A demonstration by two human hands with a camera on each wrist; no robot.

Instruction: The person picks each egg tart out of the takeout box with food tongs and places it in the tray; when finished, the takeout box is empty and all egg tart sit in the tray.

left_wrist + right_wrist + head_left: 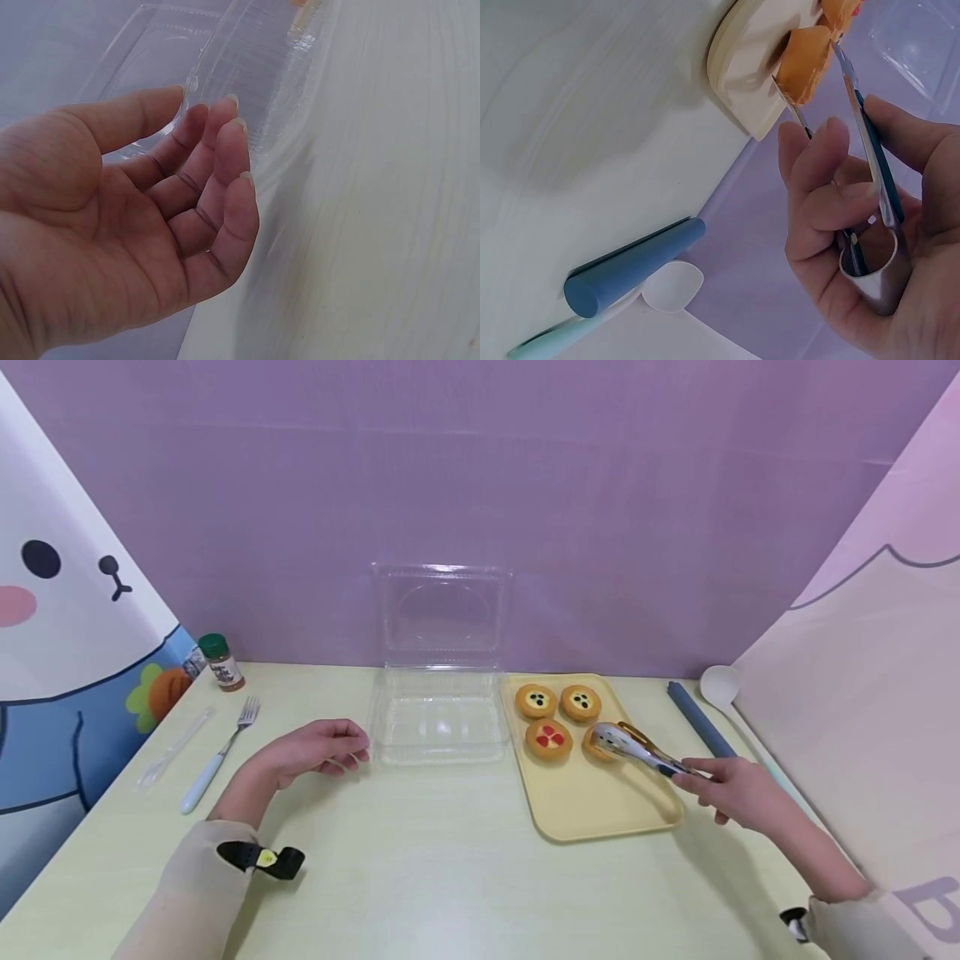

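Observation:
My right hand (pixel 738 793) holds metal tongs (pixel 637 749) with dark grips, fingers on one arm and thumb on the other. The tong tips straddle an egg tart (pixel 806 64) at the right of the yellow tray (pixel 600 814); in the head view they partly cover it. Two tarts with dark dots (pixel 536 701) and one tart with a red topping (pixel 549 740) sit beside it on the tray. My left hand (pixel 318 747) hovers, loosely curled with nothing in it, at the left side of a clear plastic box (pixel 438 718), whose lid (pixel 444 614) stands raised behind.
Left on the table are a green-capped spice jar (pixel 222 662), a fork with a pale blue handle (pixel 217 760) and a clear wrapped utensil (pixel 176 747). Right of the tray lie a blue cylinder (pixel 701 720) and a white spoon (pixel 722 687). A purple backdrop (pixel 480 502) stands behind.

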